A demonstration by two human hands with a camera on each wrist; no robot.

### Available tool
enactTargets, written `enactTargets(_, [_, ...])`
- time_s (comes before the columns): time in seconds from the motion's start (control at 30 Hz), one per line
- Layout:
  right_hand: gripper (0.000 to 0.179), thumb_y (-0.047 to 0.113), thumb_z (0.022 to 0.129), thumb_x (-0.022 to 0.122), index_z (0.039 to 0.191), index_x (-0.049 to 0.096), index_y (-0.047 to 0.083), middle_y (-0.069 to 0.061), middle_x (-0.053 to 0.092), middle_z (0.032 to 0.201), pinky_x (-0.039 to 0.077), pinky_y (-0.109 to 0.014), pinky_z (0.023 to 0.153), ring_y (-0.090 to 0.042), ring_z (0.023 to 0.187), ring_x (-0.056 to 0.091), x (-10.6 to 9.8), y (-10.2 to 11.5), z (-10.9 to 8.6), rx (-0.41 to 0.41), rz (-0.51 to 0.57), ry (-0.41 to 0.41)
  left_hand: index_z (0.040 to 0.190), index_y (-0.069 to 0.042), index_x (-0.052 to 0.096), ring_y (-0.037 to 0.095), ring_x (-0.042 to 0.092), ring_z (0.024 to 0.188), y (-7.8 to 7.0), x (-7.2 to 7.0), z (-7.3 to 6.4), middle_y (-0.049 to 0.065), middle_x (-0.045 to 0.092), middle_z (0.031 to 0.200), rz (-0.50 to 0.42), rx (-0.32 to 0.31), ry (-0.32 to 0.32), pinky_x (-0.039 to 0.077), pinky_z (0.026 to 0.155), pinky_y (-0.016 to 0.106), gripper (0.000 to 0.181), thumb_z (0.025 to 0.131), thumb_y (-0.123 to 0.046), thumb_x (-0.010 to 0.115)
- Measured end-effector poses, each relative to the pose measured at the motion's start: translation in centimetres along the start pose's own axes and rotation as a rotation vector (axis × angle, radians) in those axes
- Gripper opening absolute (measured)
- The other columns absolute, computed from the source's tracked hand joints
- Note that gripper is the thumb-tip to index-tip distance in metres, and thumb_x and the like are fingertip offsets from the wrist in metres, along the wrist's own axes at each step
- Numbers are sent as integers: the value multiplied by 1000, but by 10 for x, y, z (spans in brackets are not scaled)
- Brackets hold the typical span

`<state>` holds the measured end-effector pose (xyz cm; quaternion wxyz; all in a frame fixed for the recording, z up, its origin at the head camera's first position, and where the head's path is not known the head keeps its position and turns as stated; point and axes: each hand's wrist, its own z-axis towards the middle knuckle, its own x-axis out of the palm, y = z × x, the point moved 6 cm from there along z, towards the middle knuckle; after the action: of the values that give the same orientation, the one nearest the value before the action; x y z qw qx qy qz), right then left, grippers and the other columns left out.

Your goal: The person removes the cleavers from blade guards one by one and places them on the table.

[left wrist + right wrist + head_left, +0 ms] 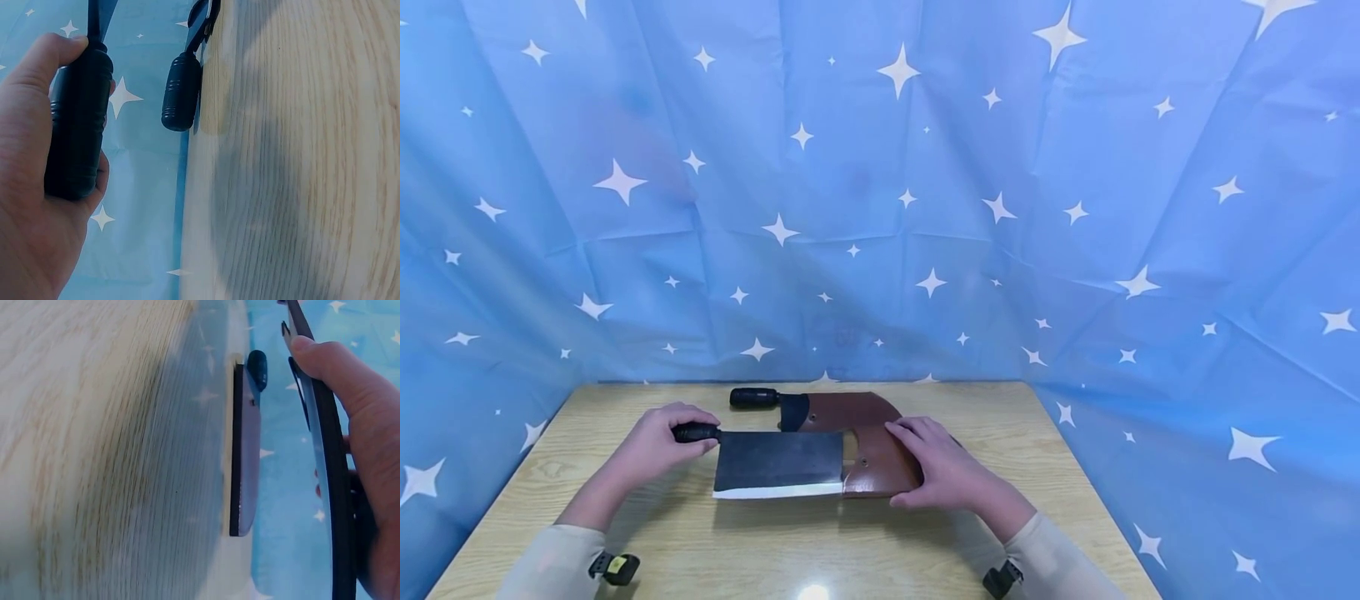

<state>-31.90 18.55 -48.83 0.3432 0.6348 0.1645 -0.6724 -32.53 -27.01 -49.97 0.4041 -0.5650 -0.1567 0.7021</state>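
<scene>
My left hand (pixel 658 442) grips the black handle (pixel 78 125) of a cleaver. Its wide dark blade (pixel 778 458), with a bright edge toward me, points right, above the table. My right hand (pixel 936 467) holds a brown leather sheath (pixel 880 475), thumb on the near side. The blade's far end meets the sheath's mouth; whether any of it is inside, I cannot tell. Behind them a second cleaver lies on the table in a similar brown sheath (pixel 835 407), its black handle (pixel 754 398) pointing left. In the right wrist view, the held sheath (pixel 334 487) appears edge-on.
The light wood table (pixel 775 558) ends at the back against a blue curtain (pixel 850 183) with white stars. Both wrists carry a black strapped device, one (pixel 617 568) on the left and one (pixel 1002 578) on the right.
</scene>
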Motion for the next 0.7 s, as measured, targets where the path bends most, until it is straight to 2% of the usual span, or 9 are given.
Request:
enactTargets(0.17, [119, 65, 79, 93, 172, 40, 15, -8, 45, 167, 42, -54, 123, -31, 153, 42, 0, -3, -1, 24, 11, 14, 116, -24, 84, 23, 71, 105, 0, -4, -2, 0, 77, 116, 24, 1, -9, 61, 81, 33, 25, 93, -22, 93])
enactTargets(0.33, [118, 64, 78, 95, 171, 42, 14, -9, 47, 166, 44, -54, 122, -31, 152, 45, -2, -7, -3, 9, -7, -5, 116, -26, 85, 23, 71, 105, 1, -8, -4, -1, 77, 117, 49, 1, -22, 60, 83, 33, 25, 92, -24, 93])
enactTargets(0.5, [117, 63, 77, 96, 169, 45, 12, -10, 50, 164, 46, -56, 119, -34, 149, 48, -4, -11, -6, -13, -21, -34, 115, -26, 85, 25, 71, 106, 3, -10, -7, 2, 77, 119, 35, -3, -21, 60, 81, 33, 25, 93, -24, 94])
enactTargets(0.7, [120, 64, 75, 96, 171, 42, 15, -8, 48, 165, 44, -52, 122, -31, 152, 46, -2, -18, -10, 15, -17, -10, 115, -26, 86, 25, 72, 104, 7, -10, -10, 2, 77, 117, 36, -23, -19, 60, 80, 32, 25, 92, -23, 94])
